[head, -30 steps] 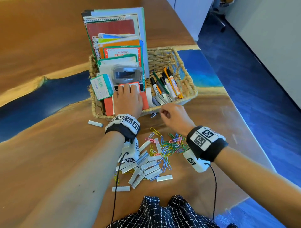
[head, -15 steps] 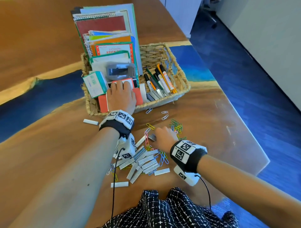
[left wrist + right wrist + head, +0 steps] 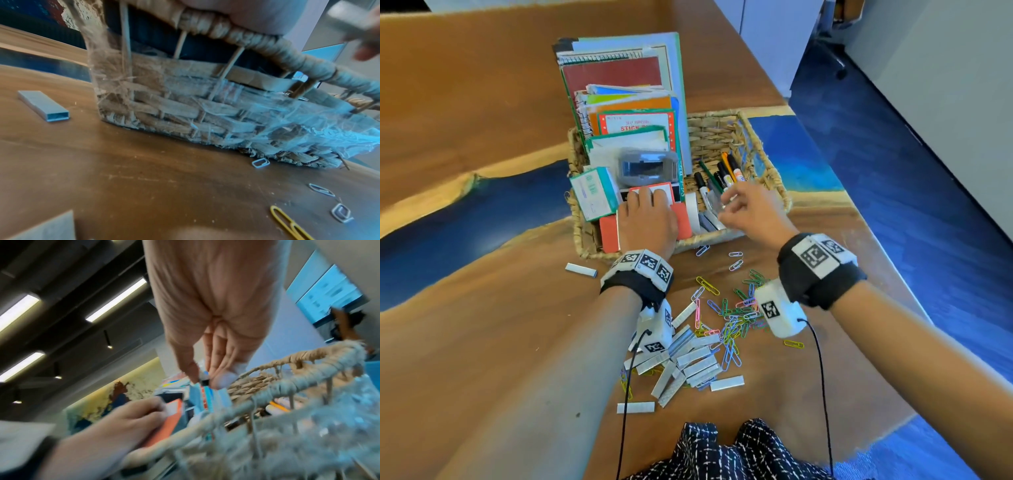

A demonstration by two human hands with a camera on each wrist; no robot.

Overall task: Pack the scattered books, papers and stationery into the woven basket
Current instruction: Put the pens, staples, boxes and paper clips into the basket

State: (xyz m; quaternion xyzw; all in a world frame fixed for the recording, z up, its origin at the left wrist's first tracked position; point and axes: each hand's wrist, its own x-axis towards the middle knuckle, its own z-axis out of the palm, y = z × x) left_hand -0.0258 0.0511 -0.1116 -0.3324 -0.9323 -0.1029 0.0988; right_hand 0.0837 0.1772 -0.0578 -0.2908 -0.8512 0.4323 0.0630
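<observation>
The woven basket (image 3: 768,164) stands on the wooden table, with upright books and notebooks (image 3: 619,78) in its left half and markers (image 3: 722,174) in its right half. My left hand (image 3: 647,205) lies flat on a red notepad (image 3: 683,219) at the basket's front. My right hand (image 3: 734,205) hovers over the basket's front right and pinches a silver staple strip (image 3: 349,16) between thumb and fingers (image 3: 205,379). A pile of staple strips (image 3: 695,363) and coloured paper clips (image 3: 736,315) lies on the table in front of the basket.
One staple strip (image 3: 581,270) lies alone left of the basket's front corner (image 3: 44,104). A few loose clips (image 3: 735,264) sit near the basket wall (image 3: 185,105). The table edge runs along the right, with blue floor beyond.
My right hand dropped from the basket's front to the pile on the table, took a staple strip, and rose back over the basket. My left hand stayed on the red notepad.
</observation>
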